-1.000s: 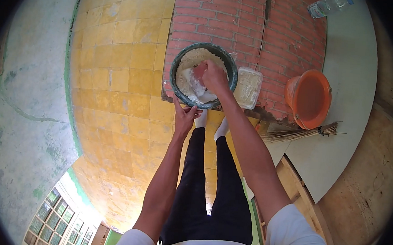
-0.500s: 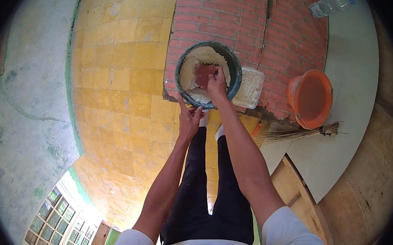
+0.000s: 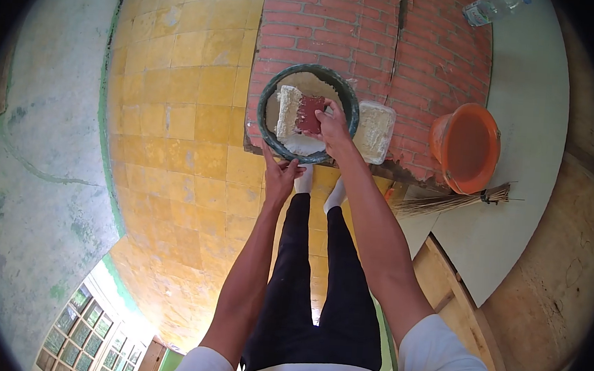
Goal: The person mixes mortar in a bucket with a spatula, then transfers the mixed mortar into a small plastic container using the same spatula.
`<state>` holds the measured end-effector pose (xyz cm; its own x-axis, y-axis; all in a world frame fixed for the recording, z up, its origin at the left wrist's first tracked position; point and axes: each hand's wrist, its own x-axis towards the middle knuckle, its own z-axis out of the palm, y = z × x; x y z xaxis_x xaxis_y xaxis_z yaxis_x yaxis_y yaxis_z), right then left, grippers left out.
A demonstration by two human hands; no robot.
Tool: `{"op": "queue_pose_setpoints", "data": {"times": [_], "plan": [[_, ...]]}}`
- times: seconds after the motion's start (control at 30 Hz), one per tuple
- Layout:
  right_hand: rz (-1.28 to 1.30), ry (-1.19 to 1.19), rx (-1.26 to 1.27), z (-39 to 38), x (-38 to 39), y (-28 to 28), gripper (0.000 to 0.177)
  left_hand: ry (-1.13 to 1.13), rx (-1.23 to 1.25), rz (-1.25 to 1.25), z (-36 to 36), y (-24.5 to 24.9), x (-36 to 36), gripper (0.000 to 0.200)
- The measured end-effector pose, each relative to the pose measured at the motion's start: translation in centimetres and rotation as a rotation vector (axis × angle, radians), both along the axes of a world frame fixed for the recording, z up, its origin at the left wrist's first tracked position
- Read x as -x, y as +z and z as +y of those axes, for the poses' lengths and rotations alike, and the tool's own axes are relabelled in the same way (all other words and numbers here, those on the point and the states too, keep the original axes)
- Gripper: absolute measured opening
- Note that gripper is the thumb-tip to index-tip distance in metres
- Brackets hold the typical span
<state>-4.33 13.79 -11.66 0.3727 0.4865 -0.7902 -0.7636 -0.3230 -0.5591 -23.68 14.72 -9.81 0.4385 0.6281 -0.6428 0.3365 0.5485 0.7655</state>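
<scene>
My right hand (image 3: pixel 334 127) is closed on a dark red flat scraper (image 3: pixel 311 115) over the inside of a dark green bucket (image 3: pixel 353 98). A thick strip of pale powdery or pasty material (image 3: pixel 288 111) lies along the scraper's left edge. More of this pale stuff coats the bucket's bottom and walls. At the near left rim, my left hand (image 3: pixel 280 176) grips the bucket, thumb and forefinger along the edge; its other fingers are partly hidden. Just right of the bucket sits a clear rectangular tub (image 3: pixel 375 131) with pale contents, close to my right wrist.
An orange bucket (image 3: pixel 492 127) of murky liquid stands to the right, with a stick broom (image 3: pixel 447 204) below it. A plastic bottle (image 3: pixel 492 11) lies at the far right. The bucket rests on a brick-patterned sheet (image 3: pixel 363 31) beside yellow tiles (image 3: pixel 182 157).
The scraper has come up from the material and now carries a thick pale load on its left edge. My left hand stays at the bucket's rim.
</scene>
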Motion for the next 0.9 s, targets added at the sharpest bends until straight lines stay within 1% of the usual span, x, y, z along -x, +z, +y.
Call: {"op": "queue_pose_setpoints", "data": {"times": [0.03,0.07,0.2,0.27,0.3,0.37,0.4,0.43,0.47,0.5,0.57,0.63,0.67,0.7,0.73,0.77,0.8,0.83,0.9], "plan": [[-0.011,-0.011,-0.024,-0.5,-0.3,0.5,0.024,0.045,0.018,-0.008,0.0,-0.6,0.1,0.101],[-0.022,-0.021,-0.048,-1.1,-0.7,1.0,0.025,0.041,0.019,-0.012,0.0,-1.1,0.3,0.101],[-0.050,-0.039,-0.092,-4.7,-2.6,2.6,0.025,0.091,0.099,0.024,0.7,-0.6,0.0,0.099],[-0.068,-0.108,-0.026,-6.8,-4.1,4.3,0.026,0.172,0.065,0.032,1.0,-0.2,-0.3,0.087],[-0.089,-0.117,-0.001,-8.2,-4.9,3.9,0.027,0.168,0.066,0.032,1.3,-1.0,0.1,0.087],[-0.136,-0.150,0.045,-10.8,-6.5,3.6,0.027,0.210,0.137,0.013,1.9,-3.4,1.1,0.061],[-0.180,-0.180,0.089,-12.0,-7.0,3.5,0.028,0.206,0.140,0.013,1.8,-3.2,0.8,0.061],[-0.183,-0.183,0.092,-13.1,-7.6,3.4,0.028,0.243,0.139,0.016,1.6,-2.8,0.4,0.050],[-0.249,-0.178,0.150,-13.9,-8.0,3.1,0.029,0.281,0.135,0.022,1.6,-2.3,0.2,0.038],[-0.314,-0.173,0.209,-14.5,-8.2,2.8,0.029,0.279,0.134,0.022,1.5,-2.4,0.2,0.038],[-0.328,-0.183,0.236,-15.6,-8.4,2.2,0.029,0.335,0.140,0.034,1.1,-2.6,0.1,0.032],[-0.340,-0.193,0.262,-16.1,-8.2,1.3,0.029,0.344,0.141,0.049,0.8,-2.8,0.0,0.030],[-0.384,-0.168,0.314,-16.1,-8.0,0.7,0.030,0.353,0.144,0.064,0.6,-2.8,0.0,0.028],[-0.428,-0.143,0.366,-15.9,-7.8,0.7,0.032,0.351,0.141,0.064,0.5,-2.5,-0.2,0.028],[-0.427,-0.145,0.365,-15.7,-7.6,0.7,0.032,0.319,0.168,0.048,0.3,-2.1,-0.4,0.024],[-0.479,-0.104,0.411,-15.4,-7.3,0.7,0.031,0.288,0.193,0.032,0.2,-1.8,-0.5,0.021],[-0.531,-0.062,0.458,-15.1,-7.0,0.6,0.031,0.287,0.192,0.033,0.1,-1.8,-0.5,0.021],[-0.530,-0.064,0.458,-14.7,-6.6,0.6,0.031,0.270,0.204,0.045,-0.1,-1.8,-0.5,0.021],[-0.759,0.057,0.539,-13.9,-5.9,0.9,0.031,0.252,0.218,0.057,-0.4,-1.8,-0.5,0.021]]}}
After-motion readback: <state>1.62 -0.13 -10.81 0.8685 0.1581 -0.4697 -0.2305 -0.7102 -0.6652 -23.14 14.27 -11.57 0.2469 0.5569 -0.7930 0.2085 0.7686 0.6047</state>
